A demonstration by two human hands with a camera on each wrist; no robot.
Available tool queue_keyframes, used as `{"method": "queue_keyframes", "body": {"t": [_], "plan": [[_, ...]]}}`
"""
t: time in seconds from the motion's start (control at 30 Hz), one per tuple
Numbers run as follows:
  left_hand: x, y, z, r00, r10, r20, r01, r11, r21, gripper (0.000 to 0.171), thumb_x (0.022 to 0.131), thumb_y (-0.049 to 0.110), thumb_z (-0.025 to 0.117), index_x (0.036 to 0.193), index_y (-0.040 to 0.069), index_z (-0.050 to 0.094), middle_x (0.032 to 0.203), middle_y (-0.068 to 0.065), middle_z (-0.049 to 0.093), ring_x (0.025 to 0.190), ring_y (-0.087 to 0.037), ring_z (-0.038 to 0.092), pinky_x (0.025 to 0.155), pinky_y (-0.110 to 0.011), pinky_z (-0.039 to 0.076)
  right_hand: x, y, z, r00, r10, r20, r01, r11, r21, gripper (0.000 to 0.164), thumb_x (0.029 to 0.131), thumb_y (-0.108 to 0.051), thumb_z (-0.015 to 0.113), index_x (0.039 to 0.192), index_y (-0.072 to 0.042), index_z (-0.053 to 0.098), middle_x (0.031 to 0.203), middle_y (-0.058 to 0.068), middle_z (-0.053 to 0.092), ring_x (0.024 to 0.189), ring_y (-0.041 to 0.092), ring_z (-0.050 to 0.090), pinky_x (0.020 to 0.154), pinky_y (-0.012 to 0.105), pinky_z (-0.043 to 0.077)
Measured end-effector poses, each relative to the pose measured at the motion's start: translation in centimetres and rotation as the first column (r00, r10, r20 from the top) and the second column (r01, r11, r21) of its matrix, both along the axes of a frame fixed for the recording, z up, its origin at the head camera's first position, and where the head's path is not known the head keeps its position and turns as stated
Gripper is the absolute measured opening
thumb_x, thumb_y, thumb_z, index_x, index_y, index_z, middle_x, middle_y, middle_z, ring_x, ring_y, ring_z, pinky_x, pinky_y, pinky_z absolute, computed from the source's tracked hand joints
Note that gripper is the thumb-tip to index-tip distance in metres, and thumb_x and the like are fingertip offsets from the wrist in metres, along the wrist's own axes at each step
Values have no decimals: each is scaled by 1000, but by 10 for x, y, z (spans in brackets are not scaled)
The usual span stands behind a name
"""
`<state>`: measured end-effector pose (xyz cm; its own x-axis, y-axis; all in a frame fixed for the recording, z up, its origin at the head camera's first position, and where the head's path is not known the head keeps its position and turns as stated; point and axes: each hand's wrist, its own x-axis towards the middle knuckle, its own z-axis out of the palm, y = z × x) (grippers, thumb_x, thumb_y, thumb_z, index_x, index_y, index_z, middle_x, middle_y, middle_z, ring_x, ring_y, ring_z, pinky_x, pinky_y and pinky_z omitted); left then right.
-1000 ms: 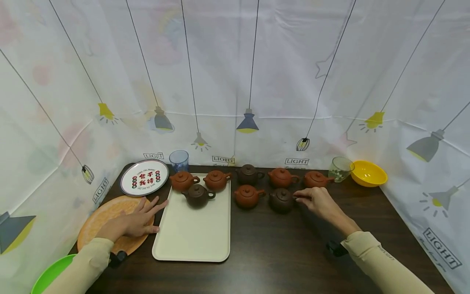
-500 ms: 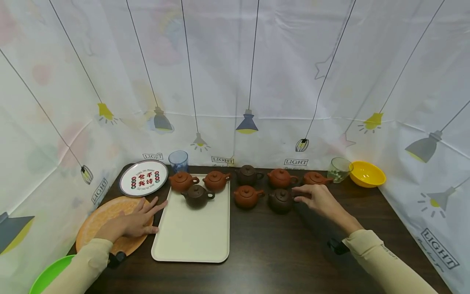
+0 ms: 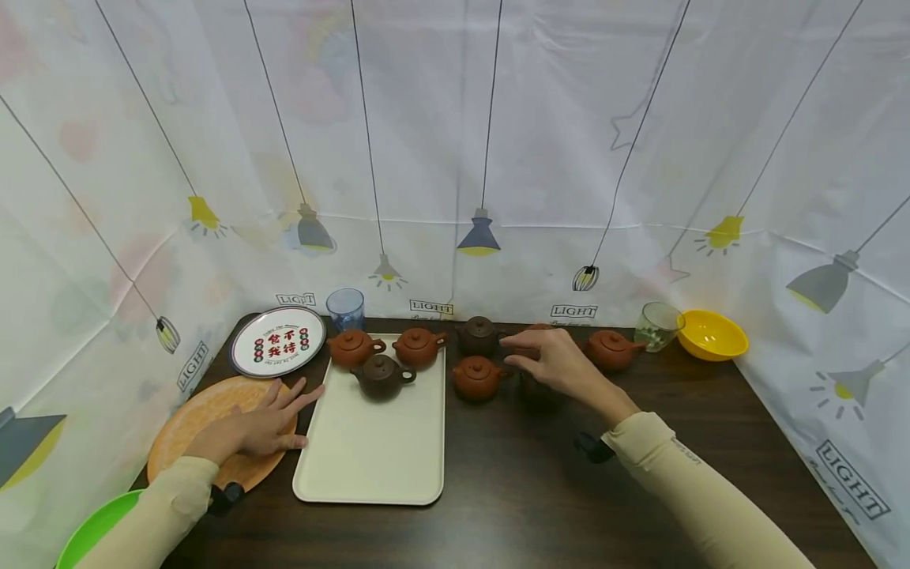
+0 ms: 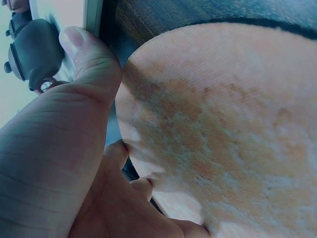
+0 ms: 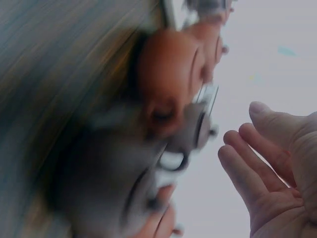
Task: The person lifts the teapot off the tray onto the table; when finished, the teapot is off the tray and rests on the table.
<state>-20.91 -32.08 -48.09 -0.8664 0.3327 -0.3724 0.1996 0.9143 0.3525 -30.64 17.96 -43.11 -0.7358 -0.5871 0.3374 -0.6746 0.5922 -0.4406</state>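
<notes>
My left hand [image 3: 259,431] lies with spread fingers over the round orange mat [image 3: 192,419], its fingertips at the left edge of the cream tray [image 3: 373,466]. At the tray's far end sit two reddish-brown teapots [image 3: 419,348] and one dark brown teapot [image 3: 380,378]. My right hand [image 3: 558,367] hovers over the teapots on the table, partly hiding a front dark teapot [image 3: 538,395]. Its fingertips are nearest a reddish teapot [image 3: 477,379] and the back dark teapot [image 3: 479,336]. In the right wrist view, nothing lies between the thumb and fingers of the right hand [image 5: 277,168].
Another reddish teapot [image 3: 611,350] stands right of the hand, near a greenish glass [image 3: 659,325] and a yellow bowl [image 3: 713,336]. Back left are a white plate [image 3: 279,341] and a blue glass [image 3: 346,309]. A green bowl [image 3: 95,528] shows at the lower left.
My right hand has moved left, from beside the front dark teapot's handle to above that teapot. The left hand and the teapots have stayed in place.
</notes>
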Motion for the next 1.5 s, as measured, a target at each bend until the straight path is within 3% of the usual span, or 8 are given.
{"method": "queue_keyframes", "body": {"t": [0.27, 0.43, 0.63, 0.9, 1.03, 1.17, 1.33, 1.5], "plan": [[-13, -15, -26, 999, -22, -39, 25, 996, 85, 90, 100, 68, 58, 172, 42, 10, 181, -20, -2, 159, -62, -15, 89, -104, -5, -7, -74, 7, 992, 121, 26, -122, 992, 20, 30, 98, -12, 79, 127, -3, 79, 123, 14, 81, 103, 27, 79, 84, 44, 65], [-21, -24, -44, 999, -5, -45, 6, 999, 34, 92, 95, 79, 54, 169, 55, 5, 182, -16, -1, 163, -57, -12, 94, -103, -5, -8, -108, 0, 985, 161, 60, -164, 986, 42, 30, 99, -8, 77, 128, 0, 78, 125, 15, 80, 105, 27, 80, 83, 38, 66], [-14, -14, -24, 1000, 2, -14, -1, 998, 58, 94, 97, 73, 59, 172, 44, 9, 181, -21, 1, 161, -62, -11, 94, -103, -5, -6, -138, -19, 975, 181, 126, -192, 978, 86, 32, 101, -10, 75, 131, 1, 75, 130, 17, 78, 114, 30, 78, 88, 36, 66], [-8, -2, -6, 1000, -9, -1, 9, 1000, 26, 92, 101, 64, 61, 173, 36, 11, 181, -23, 0, 160, -63, -12, 97, -102, -2, -10, -161, -39, 987, 144, 76, -152, 982, 111, 23, 101, -9, 75, 121, 1, 80, 114, 16, 82, 83, 22, 79, 73, 30, 63], [-7, 2, -1, 1000, 9, 16, -9, 1000, -5, 92, 102, 60, 62, 173, 31, 13, 180, -24, 2, 161, -62, -9, 100, -101, -1, -10, -166, -42, 990, 116, 78, -124, 985, 120, 21, 101, -8, 74, 120, -1, 81, 115, 15, 82, 86, 20, 80, 74, 30, 63], [-5, 2, -1, 1000, 14, 15, -14, 1000, -16, 91, 102, 58, 63, 173, 29, 13, 180, -24, 2, 161, -62, -9, 101, -101, 1, -10, -170, -43, 991, 105, 79, -115, 985, 132, 20, 102, -8, 73, 119, -1, 81, 115, 14, 82, 91, 22, 81, 78, 33, 65], [-6, -3, -5, 1000, 16, 10, -16, 1000, 13, 92, 101, 61, 62, 173, 33, 13, 180, -24, 1, 161, -62, -10, 99, -101, -2, -11, -175, -45, 992, 87, 88, -99, 986, 136, 15, 103, -6, 71, 110, 0, 82, 94, 13, 80, 66, 12, 65, 58, 19, 47], [-16, -20, -31, 1000, 2, -7, -1, 998, 64, 94, 97, 73, 59, 171, 47, 8, 182, -18, -4, 161, -60, -17, 92, -102, -7, -10, -176, -48, 993, 78, 90, -88, 989, 122, 14, 102, -6, 72, 109, 0, 82, 90, 12, 79, 58, 7, 53, 53, 16, 35]]}}
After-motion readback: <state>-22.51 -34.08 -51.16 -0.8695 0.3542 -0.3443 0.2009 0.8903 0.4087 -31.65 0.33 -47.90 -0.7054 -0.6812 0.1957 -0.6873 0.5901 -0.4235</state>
